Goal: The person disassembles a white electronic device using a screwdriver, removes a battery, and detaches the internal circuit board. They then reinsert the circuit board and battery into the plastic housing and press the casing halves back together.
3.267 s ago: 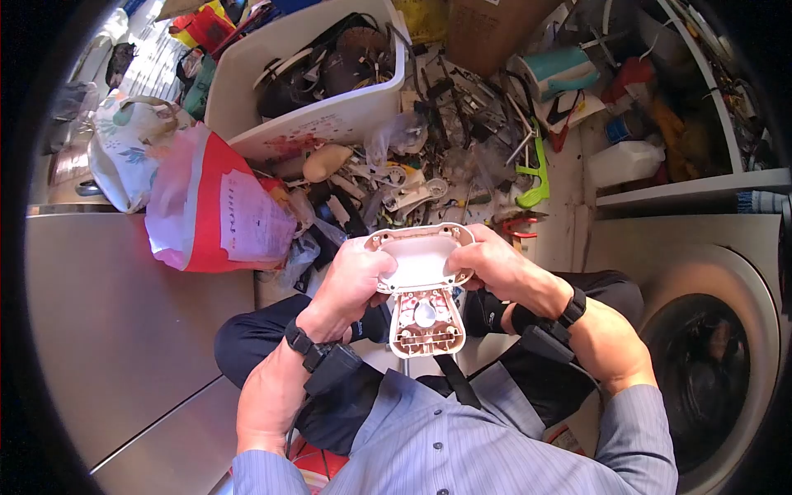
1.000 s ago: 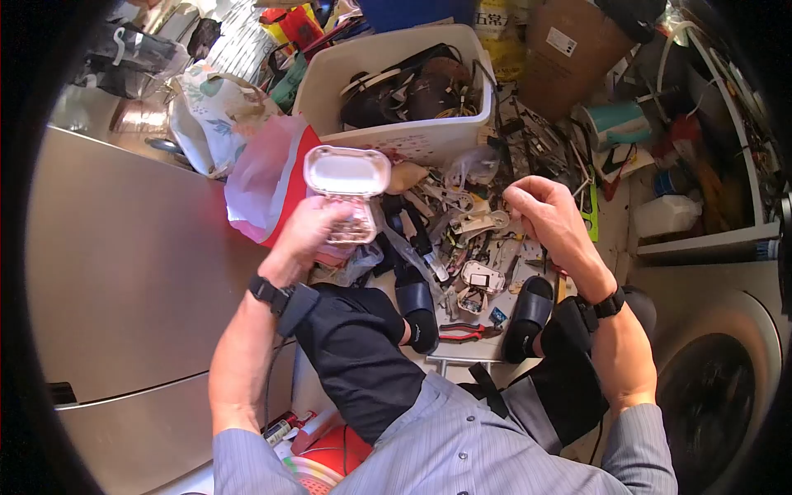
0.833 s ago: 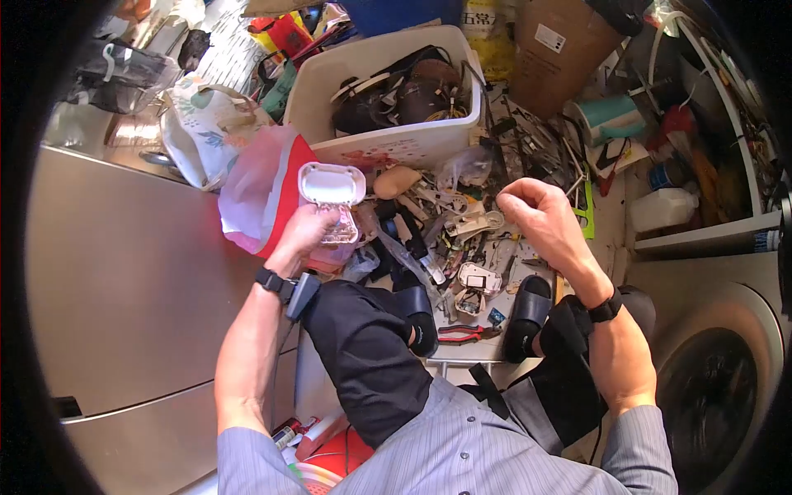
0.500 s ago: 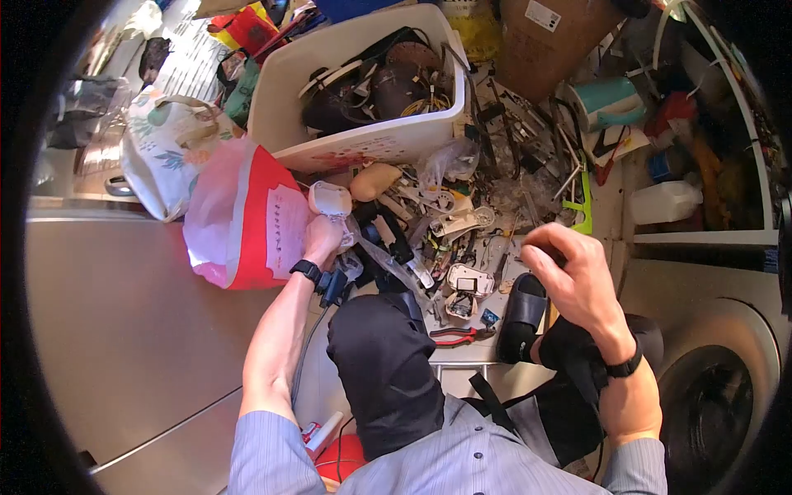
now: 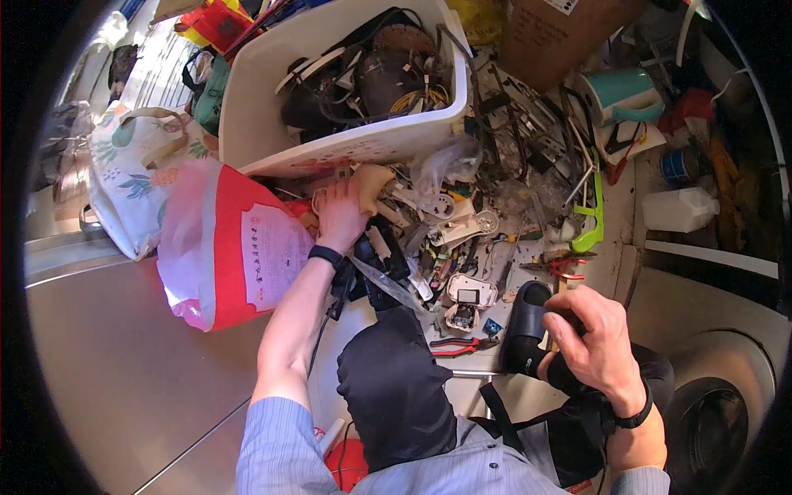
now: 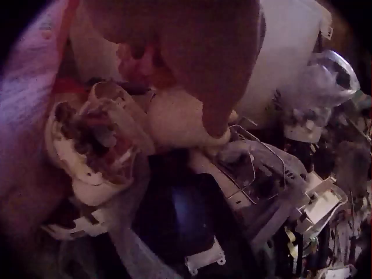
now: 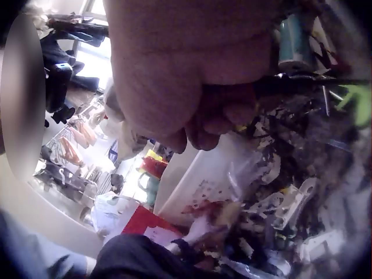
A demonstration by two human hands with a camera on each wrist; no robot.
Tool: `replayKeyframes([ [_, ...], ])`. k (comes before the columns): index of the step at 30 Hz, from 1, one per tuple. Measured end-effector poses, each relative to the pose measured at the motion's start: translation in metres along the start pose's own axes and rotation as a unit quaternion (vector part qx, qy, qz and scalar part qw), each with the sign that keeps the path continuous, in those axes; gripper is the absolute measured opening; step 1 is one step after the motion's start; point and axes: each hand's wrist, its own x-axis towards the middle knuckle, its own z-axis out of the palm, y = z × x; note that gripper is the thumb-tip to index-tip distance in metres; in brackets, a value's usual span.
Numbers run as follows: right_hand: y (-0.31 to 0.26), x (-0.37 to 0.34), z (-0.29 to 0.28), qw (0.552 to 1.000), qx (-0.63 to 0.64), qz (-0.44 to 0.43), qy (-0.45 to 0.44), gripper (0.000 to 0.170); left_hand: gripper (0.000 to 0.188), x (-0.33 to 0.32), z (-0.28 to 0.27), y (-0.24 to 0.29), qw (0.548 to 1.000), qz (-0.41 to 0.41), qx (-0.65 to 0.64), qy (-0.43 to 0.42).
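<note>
My left hand [image 5: 342,213] reaches into the pile beside the red-and-clear plastic bag, its fingers around a smooth beige rounded piece [image 5: 375,186]. In the left wrist view the thumb presses along the beige piece [image 6: 180,119]. Left of it lies an opened white plastic casing [image 6: 87,180], its ribbed inside showing, apart from the fingers. My right hand [image 5: 592,338] hovers above the right knee, fingers loosely curled with nothing visible in them. On the floor between the feet lie a small white device [image 5: 472,290] with exposed parts and red-handled pliers [image 5: 462,346].
A white tub [image 5: 346,148] of cables and dark parts stands behind the pile. The red-and-clear bag [image 5: 260,247] leans at the left. Several scraps, a green plastic piece [image 5: 590,219] and a white jug [image 5: 681,206] lie to the right. A washing machine [image 5: 709,355] stands at the right.
Both hands held the casing first; the right hand let go and moved right, then lower. My left hand carried the casing to the pile, released it, and took hold of the beige piece.
</note>
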Motion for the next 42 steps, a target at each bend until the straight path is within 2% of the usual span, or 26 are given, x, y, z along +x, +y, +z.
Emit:
replayKeyframes([
  [1,-0.001,0.000,0.001,1.000,-0.004,-0.003,-0.007,0.013,0.087,0.005,0.002,0.004,1.000,0.001,-0.002,-0.001],
  [3,0.000,-0.002,0.002,1.000,0.002,0.004,-0.015,0.013,0.088,0.015,0.010,0.011,0.982,-0.089,-0.072,-0.149],
  [4,0.000,-0.002,0.002,1.000,0.010,0.008,-0.025,0.013,0.088,0.016,0.017,0.013,0.982,-0.088,-0.074,-0.149],
  [6,-0.001,-0.001,0.004,1.000,0.005,0.000,-0.024,0.013,0.087,0.018,0.036,0.016,0.980,-0.116,-0.157,-0.039],
  [7,-0.002,-0.001,0.006,1.000,0.001,-0.009,-0.026,0.013,0.087,0.021,0.047,0.013,0.980,-0.114,-0.158,-0.039],
  [9,-0.003,0.000,0.010,1.000,-0.001,-0.015,-0.019,0.013,0.080,0.029,0.065,0.000,0.948,-0.202,-0.244,-0.006],
  [10,-0.004,0.001,0.011,0.999,-0.002,-0.023,-0.022,0.013,0.080,0.031,0.071,-0.005,0.948,-0.203,-0.245,-0.005],
  [11,-0.005,0.001,0.011,0.999,-0.001,-0.030,-0.025,0.013,0.076,0.032,0.076,-0.011,0.926,-0.233,-0.297,-0.003],
  [12,-0.006,0.001,0.010,0.999,-0.001,-0.029,-0.025,0.013,0.072,0.033,0.070,-0.011,0.901,-0.260,-0.347,-0.001],
  [13,-0.007,0.001,0.009,0.999,-0.002,-0.037,-0.024,0.013,0.072,0.032,0.064,-0.011,0.902,-0.259,-0.346,0.000],
  [16,-0.009,0.001,0.009,0.998,-0.010,-0.048,-0.026,0.014,0.067,0.020,0.037,-0.014,0.885,-0.247,-0.395,0.009],
  [18,-0.005,0.000,0.011,0.997,-0.022,-0.069,-0.014,0.014,0.069,0.010,0.029,-0.018,0.937,-0.177,-0.296,0.063],
  [20,-0.002,-0.001,0.011,0.996,-0.032,-0.078,0.010,0.014,0.084,0.004,0.042,-0.027,0.951,-0.166,-0.235,0.111],
  [22,-0.002,0.001,0.004,0.998,-0.012,-0.057,0.025,0.011,0.087,0.004,0.021,-0.029,0.975,-0.149,-0.165,0.005],
  [25,-0.009,0.000,-0.008,0.995,0.042,-0.020,0.089,0.013,0.065,0.007,-0.027,-0.014,0.978,-0.125,-0.160,-0.045],
  [27,-0.012,-0.001,-0.015,0.984,0.133,0.023,0.116,0.017,0.062,0.016,-0.072,-0.005,0.948,-0.100,-0.267,-0.142],
  [28,-0.013,0.000,-0.019,0.978,0.163,0.044,0.121,0.019,0.062,0.019,-0.090,0.000,0.949,-0.098,-0.266,-0.140],
  [30,-0.007,0.001,-0.026,0.964,0.223,0.065,0.133,0.022,0.058,0.024,-0.127,0.015,0.945,0.043,-0.281,-0.160],
  [31,-0.008,0.001,-0.034,0.964,0.227,0.071,0.120,0.024,0.058,0.028,-0.150,0.025,0.946,0.046,-0.279,-0.157],
  [33,0.001,0.002,-0.037,0.959,0.242,0.047,0.137,0.025,0.055,0.032,-0.187,0.050,0.946,0.103,-0.203,-0.232],
  [34,0.001,0.001,-0.040,0.958,0.249,0.056,0.134,0.026,0.051,0.031,-0.194,0.057,0.944,0.151,-0.202,-0.214],
  [37,0.010,-0.002,-0.047,0.943,0.295,0.049,0.149,0.026,0.048,0.029,-0.197,0.091,0.934,0.179,-0.162,-0.262],
  [38,0.011,-0.003,-0.051,0.930,0.329,0.075,0.149,0.026,0.047,0.025,-0.191,0.105,0.936,0.160,-0.151,-0.275],
  [40,0.023,-0.005,-0.054,0.921,0.349,0.059,0.159,0.023,0.050,0.015,-0.146,0.121,0.940,0.159,-0.153,-0.260],
  [41,0.029,-0.006,-0.056,0.914,0.366,0.044,0.168,0.021,0.051,0.008,-0.125,0.133,0.929,0.117,-0.172,-0.308],
  [42,0.034,-0.008,-0.058,0.911,0.373,0.029,0.171,0.020,0.045,-0.006,-0.094,0.143,0.931,0.117,-0.197,-0.283],
])
